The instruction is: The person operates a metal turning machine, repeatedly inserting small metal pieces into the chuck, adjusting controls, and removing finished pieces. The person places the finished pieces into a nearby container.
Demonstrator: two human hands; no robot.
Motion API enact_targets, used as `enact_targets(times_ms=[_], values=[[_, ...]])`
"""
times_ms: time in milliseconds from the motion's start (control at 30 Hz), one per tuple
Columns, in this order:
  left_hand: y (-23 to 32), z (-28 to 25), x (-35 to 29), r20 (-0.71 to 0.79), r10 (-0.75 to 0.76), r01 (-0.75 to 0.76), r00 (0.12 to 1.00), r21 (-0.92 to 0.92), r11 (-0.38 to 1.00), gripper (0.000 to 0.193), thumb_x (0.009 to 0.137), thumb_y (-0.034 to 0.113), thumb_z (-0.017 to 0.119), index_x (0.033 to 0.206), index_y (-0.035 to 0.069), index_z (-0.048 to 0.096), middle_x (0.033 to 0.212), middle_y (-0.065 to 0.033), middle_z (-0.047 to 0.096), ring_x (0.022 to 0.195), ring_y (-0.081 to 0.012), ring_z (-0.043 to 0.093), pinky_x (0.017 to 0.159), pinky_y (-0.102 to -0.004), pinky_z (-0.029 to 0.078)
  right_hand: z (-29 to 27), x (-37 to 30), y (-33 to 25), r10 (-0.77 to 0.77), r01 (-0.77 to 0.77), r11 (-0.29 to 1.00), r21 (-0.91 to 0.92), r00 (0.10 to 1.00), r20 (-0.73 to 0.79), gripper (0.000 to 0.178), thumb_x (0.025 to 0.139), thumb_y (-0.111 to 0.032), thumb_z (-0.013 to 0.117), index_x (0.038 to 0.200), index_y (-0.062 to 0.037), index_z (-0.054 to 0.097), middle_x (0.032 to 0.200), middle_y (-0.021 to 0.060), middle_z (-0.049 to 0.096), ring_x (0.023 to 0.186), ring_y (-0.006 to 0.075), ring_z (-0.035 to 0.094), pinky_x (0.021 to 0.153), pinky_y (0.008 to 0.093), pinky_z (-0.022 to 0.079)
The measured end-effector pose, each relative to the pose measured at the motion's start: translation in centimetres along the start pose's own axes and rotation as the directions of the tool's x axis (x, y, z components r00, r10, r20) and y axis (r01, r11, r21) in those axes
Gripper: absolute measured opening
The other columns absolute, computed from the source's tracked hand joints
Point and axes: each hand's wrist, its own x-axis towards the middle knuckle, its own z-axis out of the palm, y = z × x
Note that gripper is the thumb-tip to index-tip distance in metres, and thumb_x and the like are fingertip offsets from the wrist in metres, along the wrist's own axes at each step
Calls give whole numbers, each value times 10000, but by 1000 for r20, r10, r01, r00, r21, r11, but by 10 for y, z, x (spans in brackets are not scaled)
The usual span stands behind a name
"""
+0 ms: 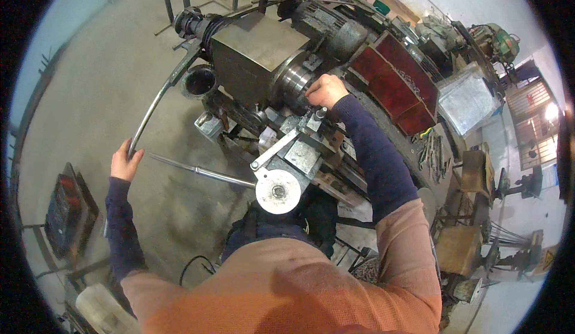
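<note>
My left hand point(124, 161) is wrapped around the lower end of a long metal lever point(153, 103), which runs up to the far left side of a lathe-like machine point(259, 39). My right hand point(327, 91) is at the front of the machine's shiny round chuck point(297, 78), fingers drawn together. Whatever those fingers hold, if anything, is hidden. Just below it stands a tool post point(316, 118) with a bolt on top. Nearer my body are a pale round handwheel disc point(278, 191) and a second metal rod point(218, 175) pointing left.
Right of the chuck sits a red metal tray point(395, 79), with a motor point(335, 32) behind it. Several hand tools point(433, 154) lie on the bench at right. A dark panel-like object point(69, 211) stands on the floor at left.
</note>
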Motion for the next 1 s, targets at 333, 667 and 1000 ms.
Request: enact_targets(times_ms=[333,667,1000], values=[[-15,17,50,103,-97,27,990,535,844,259,753,209,598,961,66,540,756,-178,603,765,-372,581,659,-467,468,-12,0,-21,105,-103,986,133,994,-6,249,543,-231,579,719,-100,696,698,140,629,651,315,609,649,374,498],[-106,-9,197,-150,-465,446,872,635,631,191,743,159,593,913,85,637,988,-119,631,928,-300,599,768,-385,491,-9,2,-20,233,-230,958,172,972,1,243,556,-239,600,727,-99,701,676,140,630,638,302,619,650,360,500],[-14,143,179,-111,239,-245,965,-50,968,261,683,117,582,927,48,643,887,-154,641,822,-302,617,755,-365,477,-20,-18,-20,165,-120,962,244,970,-178,251,570,-212,598,772,-94,691,782,133,642,753,308,599,699,372,482]])
